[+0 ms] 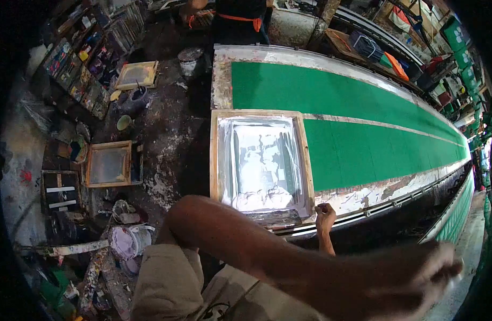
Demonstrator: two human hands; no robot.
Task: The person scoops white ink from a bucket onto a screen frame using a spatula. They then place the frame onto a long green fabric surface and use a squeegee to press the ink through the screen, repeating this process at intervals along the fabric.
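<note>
A wooden-framed printing screen (305, 155) lies at the near left end of the long table, overlapping green fabric. White ink (262, 199) is streaked over its mesh and heaped near the front, beside a dark bar (281, 218) along the near side. My right hand (325, 215) is at the screen's near right corner, fingers curled, fingertips right by the frame. Across the foreground reaches my left forearm, partly hiding the screen's near edge. At lower right, slightly blurred, my left hand (430, 275) has bent fingers with a whitish spot at the tips; what they hold is unclear.
Green fabric (364, 150) runs in two strips down the table to the right. On the floor at left are more framed screens (108, 165), a bucket (190, 61) and a pinkish paint tub (127, 242). A person (240, 24) stands beyond the table's far end.
</note>
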